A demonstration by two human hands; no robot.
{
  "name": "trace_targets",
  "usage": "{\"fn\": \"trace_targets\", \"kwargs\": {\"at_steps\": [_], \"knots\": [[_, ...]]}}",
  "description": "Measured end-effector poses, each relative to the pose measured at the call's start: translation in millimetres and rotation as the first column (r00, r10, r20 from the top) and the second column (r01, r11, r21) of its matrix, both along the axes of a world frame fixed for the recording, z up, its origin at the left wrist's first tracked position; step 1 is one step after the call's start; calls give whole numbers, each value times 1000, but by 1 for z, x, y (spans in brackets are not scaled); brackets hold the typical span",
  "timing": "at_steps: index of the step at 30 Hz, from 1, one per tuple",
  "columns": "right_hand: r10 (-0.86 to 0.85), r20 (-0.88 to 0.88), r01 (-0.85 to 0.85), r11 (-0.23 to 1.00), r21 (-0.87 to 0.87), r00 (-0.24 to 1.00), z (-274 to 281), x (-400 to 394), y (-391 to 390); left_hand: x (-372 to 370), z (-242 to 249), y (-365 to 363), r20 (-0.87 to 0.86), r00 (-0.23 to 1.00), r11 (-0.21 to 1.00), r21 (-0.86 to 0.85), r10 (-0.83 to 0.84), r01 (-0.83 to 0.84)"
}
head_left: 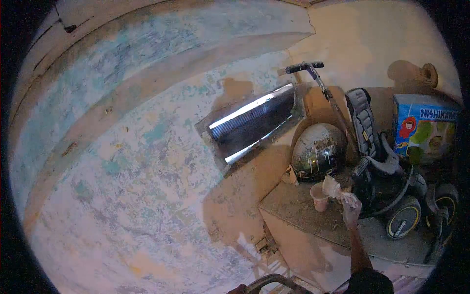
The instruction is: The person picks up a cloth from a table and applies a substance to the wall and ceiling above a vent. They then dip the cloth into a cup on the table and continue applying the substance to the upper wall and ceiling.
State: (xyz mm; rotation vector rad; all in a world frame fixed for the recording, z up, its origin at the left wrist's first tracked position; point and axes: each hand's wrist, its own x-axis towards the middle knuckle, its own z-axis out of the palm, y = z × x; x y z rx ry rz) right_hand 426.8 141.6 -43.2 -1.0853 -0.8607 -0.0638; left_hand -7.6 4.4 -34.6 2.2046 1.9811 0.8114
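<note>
My right hand (351, 209) is closed around what looks like a putty knife (332, 187), its broad end coated in whitish material. The tool is held just above and to the right of a pinkish cup (319, 200), partly overlapping it in view. This cup stands upright on a dusty ledge (293, 208); its contents cannot be made out. Only a sliver of my left hand (238, 289) shows at the bottom edge, by the end of a dark curved rail (274, 278). Its fingers are mostly out of view.
A splattered helmet (318, 152) sits behind the cup. To the right are a folded stroller (364, 127) with wheels (404, 218) and a blue NISHIKAWA box (426, 130). A patchy painted wall (132, 181) fills the left, with a slatted opening (254, 122).
</note>
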Motion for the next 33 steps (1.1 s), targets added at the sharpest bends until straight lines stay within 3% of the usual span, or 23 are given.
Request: {"fn": "trace_targets", "kwargs": {"at_steps": [2,6,9,11,15,18,20,24,27,29,30,32,33], "knots": [[66,-2,-64,982,179,998,3,-2,2,5,10,-5,13,1000,999,36,14,-14],[91,3,-89,971,220,996,-5,2,3,13,34,-9,69,998,999,-44,-4,7],[107,66,-118,977,177,992,-1,3,0,4,9,-4,31,1000,1000,27,1,-2],[87,71,-90,995,46,994,-1,7,0,1,4,-2,1,999,998,36,-54,54],[84,12,-84,996,41,996,19,-7,-10,8,21,-8,16,1000,1000,-21,-12,12],[87,-45,-84,994,65,995,26,-11,-12,7,15,-6,-35,999,994,112,-7,11],[58,-21,-57,997,56,998,25,-11,-12,10,29,-7,-28,999,999,-15,-31,31],[71,-56,-69,997,42,996,11,-4,-4,7,24,-6,54,997,998,14,-59,58],[81,-35,-76,989,126,996,4,0,-1,5,15,-4,-44,999,1000,-12,-16,15],[-113,127,118,992,-36,985,1,4,-3,1,3,-1,-54,998,997,78,-21,25],[-113,127,118,992,-36,985,-12,9,2,-1,-1,-2,-54,998,997,78,-21,25],[167,-163,-148,981,125,972,-30,16,15,9,26,-8,78,996,996,69,-53,48],[167,-163,-147,981,126,972,-28,15,13,11,32,-9,78,996,996,70,-54,49]]}}
